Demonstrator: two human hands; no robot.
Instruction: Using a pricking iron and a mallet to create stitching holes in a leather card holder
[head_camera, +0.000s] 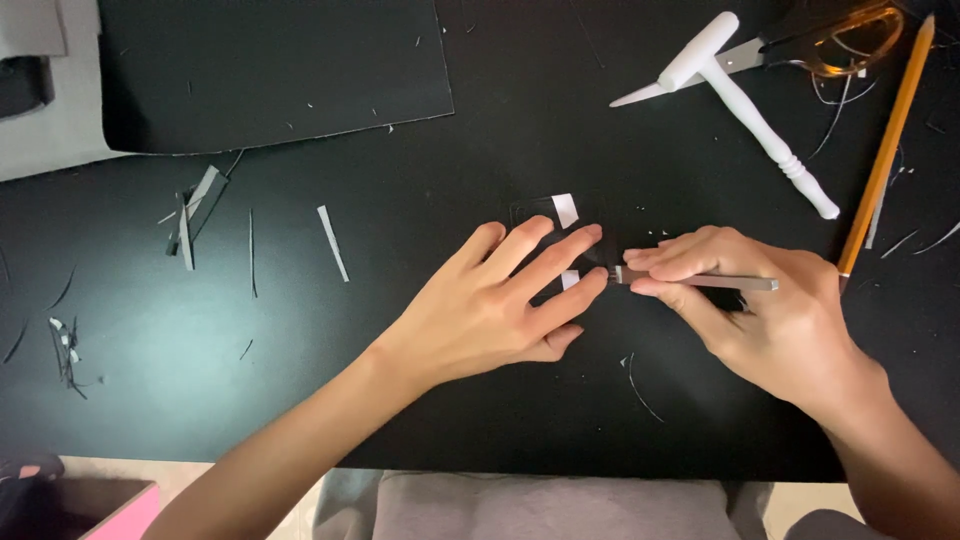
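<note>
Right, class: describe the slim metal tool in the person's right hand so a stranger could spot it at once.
Start at the black table and find the two hands at its centre. The right hand pinches a thin, flat, grey metal tool, lying level and pointing at the left hand's fingertips. Unlike the white T-shaped tool and the orange pencil beyond, it is metallic and held.

The left hand (495, 305) lies flat, palm down, fingers spread and pointing right. The right hand (755, 305) is pinched closed, thumb against forefinger. Both forearms reach in from the tabletop's near edge.
</note>
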